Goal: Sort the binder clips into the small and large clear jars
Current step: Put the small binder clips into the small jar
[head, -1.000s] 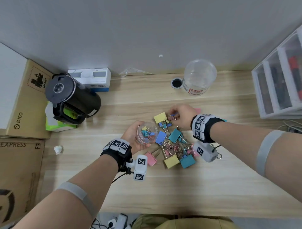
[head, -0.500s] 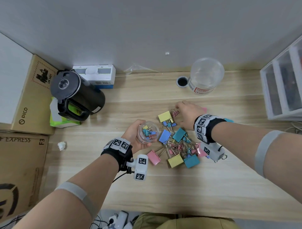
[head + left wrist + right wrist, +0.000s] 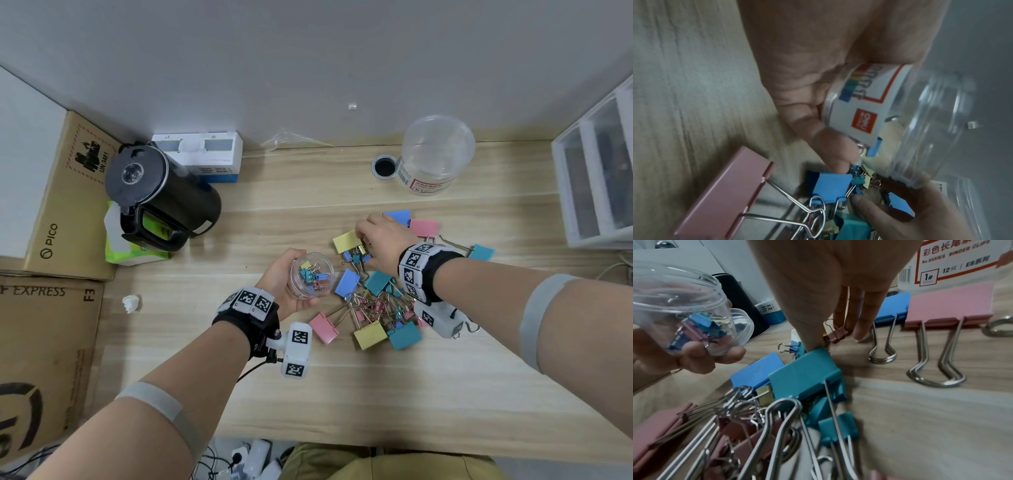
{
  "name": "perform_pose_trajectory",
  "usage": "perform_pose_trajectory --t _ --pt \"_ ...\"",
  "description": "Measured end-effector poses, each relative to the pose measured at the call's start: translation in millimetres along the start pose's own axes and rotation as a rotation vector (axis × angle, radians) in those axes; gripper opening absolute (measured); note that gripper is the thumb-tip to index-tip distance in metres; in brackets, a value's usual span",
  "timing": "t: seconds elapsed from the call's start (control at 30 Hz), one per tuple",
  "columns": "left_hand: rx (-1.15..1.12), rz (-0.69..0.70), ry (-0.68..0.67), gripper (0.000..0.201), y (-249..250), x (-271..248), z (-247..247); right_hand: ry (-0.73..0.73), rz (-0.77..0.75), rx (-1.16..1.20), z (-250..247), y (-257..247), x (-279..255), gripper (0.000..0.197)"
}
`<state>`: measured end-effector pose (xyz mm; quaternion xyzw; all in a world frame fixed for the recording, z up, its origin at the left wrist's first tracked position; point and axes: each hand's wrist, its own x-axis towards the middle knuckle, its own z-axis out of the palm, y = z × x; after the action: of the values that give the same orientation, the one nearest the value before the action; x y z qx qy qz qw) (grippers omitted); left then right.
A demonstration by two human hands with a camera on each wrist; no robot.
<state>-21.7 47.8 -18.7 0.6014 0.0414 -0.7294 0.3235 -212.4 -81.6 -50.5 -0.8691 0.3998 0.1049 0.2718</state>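
My left hand (image 3: 303, 279) grips the small clear jar (image 3: 312, 275), tilted toward the pile, with several small clips inside (image 3: 698, 331). The large clear jar (image 3: 435, 154) stands empty at the back of the table. Mixed large and small binder clips (image 3: 376, 301) lie heaped in front of me. My right hand (image 3: 363, 240) reaches down at the heap's far edge beside a large yellow clip (image 3: 347, 241). In the right wrist view its thumb and fingers (image 3: 859, 331) pinch a small pink clip (image 3: 836, 335) lying on the wood. A large teal clip (image 3: 803, 374) lies just below the thumb.
A black kettle (image 3: 161, 195) and cardboard boxes (image 3: 68, 205) stand at the left, with a white box (image 3: 202, 154) behind them. A clear drawer unit (image 3: 596, 171) fills the right edge. A cable hole (image 3: 384, 167) sits beside the large jar. A crumpled paper scrap (image 3: 131, 303) lies at left.
My right hand has settled its fingertips onto the small pink clip by the yellow one. The left hand keeps the small jar in about the same place.
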Motion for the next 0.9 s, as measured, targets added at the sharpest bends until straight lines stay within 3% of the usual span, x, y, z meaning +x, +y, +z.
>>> perform_pose_trajectory --t 0.37,0.73,0.9 --pt "-0.001 -0.014 0.026 0.047 -4.6 3.7 0.6 -0.011 -0.025 0.005 -0.6 6.4 -3.0 0.024" --pt "0.007 -0.019 0.035 0.044 -4.9 4.8 3.8 -0.029 -0.003 -0.073 2.9 3.3 -1.4 0.032" --pt "-0.001 -0.023 0.029 0.046 -6.8 6.2 2.5 -0.041 0.017 -0.057 5.1 3.1 0.4 0.02"
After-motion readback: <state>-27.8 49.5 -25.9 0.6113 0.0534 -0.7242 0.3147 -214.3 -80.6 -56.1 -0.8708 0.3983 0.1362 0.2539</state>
